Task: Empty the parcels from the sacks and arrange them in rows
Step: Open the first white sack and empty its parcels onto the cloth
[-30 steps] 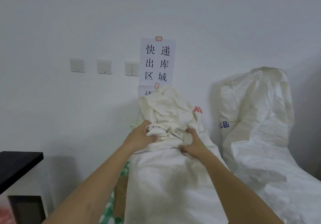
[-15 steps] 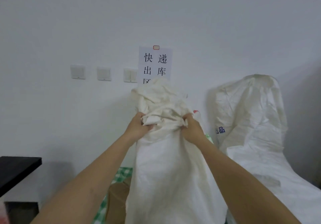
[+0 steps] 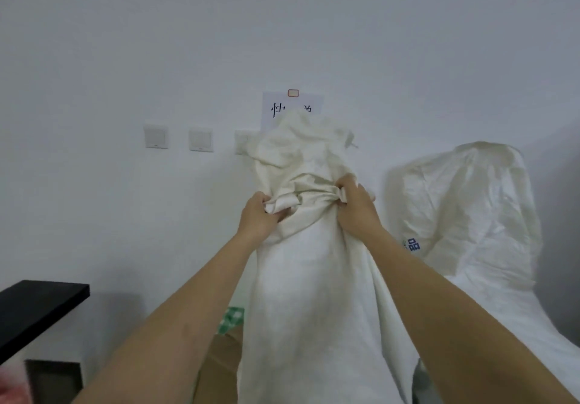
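Observation:
A white woven sack [image 3: 314, 294] hangs upside down in front of me, raised high against the wall. My left hand [image 3: 259, 217] grips a bunch of its cloth on the left, and my right hand [image 3: 356, 204] grips the gathered cloth on the right. Crumpled sack cloth stands up above both fists. Beneath the sack's left side a brown cardboard parcel [image 3: 221, 359] and a green checked parcel [image 3: 231, 320] show. A second white sack [image 3: 470, 215] with blue print stands at the right, leaning on the wall.
A black tabletop edge [image 3: 40, 306] juts in at the lower left, with a dark box [image 3: 53, 378] under it. On the wall are three light switches [image 3: 201, 140] and a paper sign [image 3: 276, 108] half hidden by the sack.
Both hands have lifted the sack higher along the wall, so it now covers most of the sign. The parcels below its left side show more.

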